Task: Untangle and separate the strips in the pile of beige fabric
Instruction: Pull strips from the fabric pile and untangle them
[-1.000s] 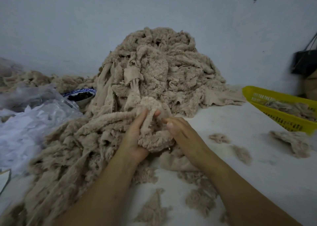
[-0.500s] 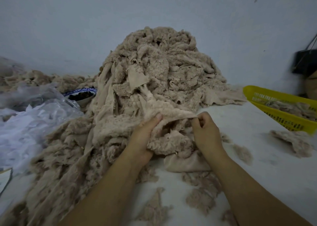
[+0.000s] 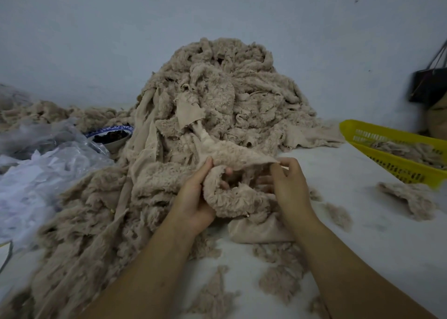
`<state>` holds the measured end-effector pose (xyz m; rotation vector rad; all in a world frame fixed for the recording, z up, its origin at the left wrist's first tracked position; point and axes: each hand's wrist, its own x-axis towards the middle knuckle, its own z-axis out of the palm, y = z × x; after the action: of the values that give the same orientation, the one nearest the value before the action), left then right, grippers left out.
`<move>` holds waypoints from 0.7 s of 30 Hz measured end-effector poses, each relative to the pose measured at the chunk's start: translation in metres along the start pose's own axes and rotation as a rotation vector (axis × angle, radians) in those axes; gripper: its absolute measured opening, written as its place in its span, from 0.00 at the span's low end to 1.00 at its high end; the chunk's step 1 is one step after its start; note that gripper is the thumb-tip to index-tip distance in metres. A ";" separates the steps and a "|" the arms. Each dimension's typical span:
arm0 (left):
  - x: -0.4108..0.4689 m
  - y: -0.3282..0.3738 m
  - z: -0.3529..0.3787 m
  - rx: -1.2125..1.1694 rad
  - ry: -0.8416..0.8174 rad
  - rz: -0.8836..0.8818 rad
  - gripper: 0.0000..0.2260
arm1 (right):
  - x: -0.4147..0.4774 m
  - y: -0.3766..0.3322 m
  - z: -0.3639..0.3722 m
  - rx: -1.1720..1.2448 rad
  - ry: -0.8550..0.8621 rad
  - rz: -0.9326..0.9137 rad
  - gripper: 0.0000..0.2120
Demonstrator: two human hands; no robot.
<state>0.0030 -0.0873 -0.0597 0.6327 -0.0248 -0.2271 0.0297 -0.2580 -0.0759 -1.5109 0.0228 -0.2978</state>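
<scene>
Your left hand and right hand have spread apart since a second ago, the left gripping one end of a fleecy strip, the right pinching the other, at the foot of the beige pile on the tabletop.

The white surface is loaded: the pile of beige fabric is heaped at its far edge and spills toward the near-left corner. Loose scraps dot the near edge. A yellow basket sits at the right edge (fluff inside), with a bowl and plastic bags at the left.
</scene>
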 end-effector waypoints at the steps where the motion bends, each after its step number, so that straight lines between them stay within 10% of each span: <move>1: 0.000 -0.001 0.000 0.051 -0.021 -0.006 0.19 | -0.001 -0.002 0.001 0.097 -0.032 0.004 0.05; 8: 0.006 -0.023 -0.004 0.589 0.124 0.177 0.08 | -0.016 -0.003 0.015 -0.177 -0.245 -0.106 0.26; 16: 0.005 -0.028 -0.004 0.833 0.036 0.074 0.12 | -0.011 0.003 0.019 -0.099 -0.333 0.147 0.14; 21: 0.008 -0.021 0.001 0.542 0.112 0.067 0.20 | -0.014 0.008 0.021 -0.386 -0.361 -0.134 0.21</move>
<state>0.0063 -0.1060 -0.0719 1.1818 0.0005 -0.1177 0.0220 -0.2339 -0.0842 -1.9355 -0.3252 -0.1266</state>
